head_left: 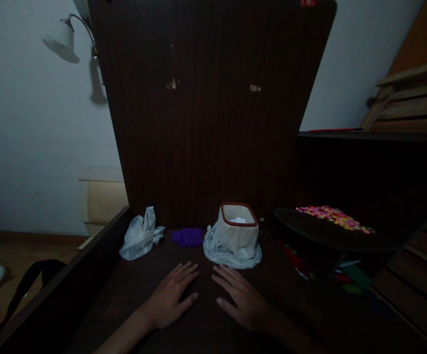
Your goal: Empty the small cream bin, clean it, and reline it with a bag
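My left hand (173,296) lies palm down on the dark wooden desktop (202,324), its fingers stretched out and holding nothing. Beside it, my right hand (238,297) rests the same way, fingers apart. Just beyond the right fingertips stands a light basket (235,236) with a brown rim, a white plastic bag gathered round its base and something white inside. A folded purple cloth (187,237) lies past the left fingertips. To its left sits a crumpled white plastic bag (141,235). Neither hand touches these things.
A dark upright panel (209,123) closes off the back, and a low side board (69,290) runs along the left. On the right, a shelf (320,236) bears many small colourful pieces (333,217). Red and green items lie below it. A wall lamp (64,42) hangs at upper left.
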Motion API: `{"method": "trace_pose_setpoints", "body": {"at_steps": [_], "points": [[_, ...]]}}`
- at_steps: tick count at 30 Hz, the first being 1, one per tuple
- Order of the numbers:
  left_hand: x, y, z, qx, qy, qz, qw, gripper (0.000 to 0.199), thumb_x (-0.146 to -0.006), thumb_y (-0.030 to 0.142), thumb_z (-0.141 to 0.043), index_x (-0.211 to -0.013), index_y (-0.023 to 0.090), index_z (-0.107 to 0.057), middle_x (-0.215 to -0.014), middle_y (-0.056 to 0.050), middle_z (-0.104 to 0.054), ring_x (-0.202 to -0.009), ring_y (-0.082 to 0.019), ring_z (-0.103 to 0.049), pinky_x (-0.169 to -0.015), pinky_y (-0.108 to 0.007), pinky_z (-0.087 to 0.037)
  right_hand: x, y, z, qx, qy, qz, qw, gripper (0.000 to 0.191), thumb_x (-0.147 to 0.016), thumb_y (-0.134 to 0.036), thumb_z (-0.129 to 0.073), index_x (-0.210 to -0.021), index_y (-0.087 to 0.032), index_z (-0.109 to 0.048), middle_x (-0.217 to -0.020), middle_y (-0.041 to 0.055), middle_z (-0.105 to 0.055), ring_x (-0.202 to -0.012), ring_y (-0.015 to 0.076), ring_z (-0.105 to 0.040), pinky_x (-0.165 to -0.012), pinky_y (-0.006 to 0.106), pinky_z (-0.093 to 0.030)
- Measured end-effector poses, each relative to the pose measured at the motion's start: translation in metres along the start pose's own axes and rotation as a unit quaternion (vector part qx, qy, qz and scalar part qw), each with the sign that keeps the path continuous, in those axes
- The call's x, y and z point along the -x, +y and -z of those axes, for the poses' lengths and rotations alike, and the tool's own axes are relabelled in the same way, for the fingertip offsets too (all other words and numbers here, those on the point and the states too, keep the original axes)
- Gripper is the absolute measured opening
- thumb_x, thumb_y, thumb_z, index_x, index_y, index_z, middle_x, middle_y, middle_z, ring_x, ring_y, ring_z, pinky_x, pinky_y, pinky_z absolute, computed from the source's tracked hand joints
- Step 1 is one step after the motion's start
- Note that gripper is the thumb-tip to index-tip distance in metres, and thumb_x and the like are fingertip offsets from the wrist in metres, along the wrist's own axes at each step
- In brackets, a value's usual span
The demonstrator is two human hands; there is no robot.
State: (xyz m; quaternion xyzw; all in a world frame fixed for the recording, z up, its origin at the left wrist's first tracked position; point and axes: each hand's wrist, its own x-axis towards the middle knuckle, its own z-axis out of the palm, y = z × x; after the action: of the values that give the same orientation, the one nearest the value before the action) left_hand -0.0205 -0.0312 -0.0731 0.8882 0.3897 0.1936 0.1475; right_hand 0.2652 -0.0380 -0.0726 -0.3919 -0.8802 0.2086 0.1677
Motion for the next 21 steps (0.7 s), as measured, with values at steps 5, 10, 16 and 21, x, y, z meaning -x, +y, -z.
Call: {"method": "trace_pose_setpoints", "body": {"at_steps": [5, 10, 16, 21], "points": [[-0.011, -0.014, 0.0, -0.004, 0.025, -0.005, 1.0, 0.051, -0.099, 0.044, -0.055, -0.148, 0.028, -0.051, -0.155, -0.009, -0.05, -0.145, -0.032, -0.046, -0.121, -0.059, -0.034, -0.021, 0.015, 0.006, -0.013, 0.041, -0.039, 0.998, 0.063, -0.096, -0.05, -0.056, -0.15, -0.019, -0.05, -0.16, 0.0122, -0.041, -0.15, 0.0342, -0.033, -0.125, 0.057, -0.024], [-0.04, -0.009, -0.009, -0.006, 0.071, -0.007, 0.997, 0.054, -0.098, 0.033, -0.054, -0.15, 0.023, -0.045, -0.153, -0.012, -0.052, -0.14, -0.029, -0.051, -0.118, -0.052, -0.042, -0.036, 0.023, 0.002, 0.013, 0.086, -0.046, 0.995, 0.058, -0.095, -0.041, -0.056, -0.144, -0.01, -0.055, -0.153, 0.0196, -0.051, -0.143, 0.0351, -0.045, -0.12, 0.058, -0.032], [-0.1, -0.005, -0.041, 0.01, 0.099, 0.049, 0.994, 0.056, -0.1, 0.036, -0.049, -0.15, 0.014, -0.04, -0.155, -0.019, -0.049, -0.143, -0.032, -0.048, -0.118, -0.052, -0.042, -0.019, 0.045, -0.005, -0.051, 0.329, -0.065, 0.941, 0.009, -0.083, -0.026, -0.057, -0.084, -0.023, -0.065, -0.087, 0.0089, -0.07, -0.092, 0.0296, -0.064, -0.092, 0.051, -0.052], [-0.14, -0.008, -0.059, 0.021, 0.119, 0.058, 0.991, 0.047, -0.094, 0.014, -0.044, -0.141, 0.008, -0.046, -0.145, -0.022, -0.056, -0.14, -0.03, -0.051, -0.118, -0.05, -0.042, -0.006, 0.087, 0.005, -0.121, 0.47, -0.188, 0.854, 0.02, -0.07, -0.027, -0.059, -0.09, -0.023, -0.059, -0.097, 0.0127, -0.063, -0.102, 0.0361, -0.058, -0.099, 0.058, -0.044]]}}
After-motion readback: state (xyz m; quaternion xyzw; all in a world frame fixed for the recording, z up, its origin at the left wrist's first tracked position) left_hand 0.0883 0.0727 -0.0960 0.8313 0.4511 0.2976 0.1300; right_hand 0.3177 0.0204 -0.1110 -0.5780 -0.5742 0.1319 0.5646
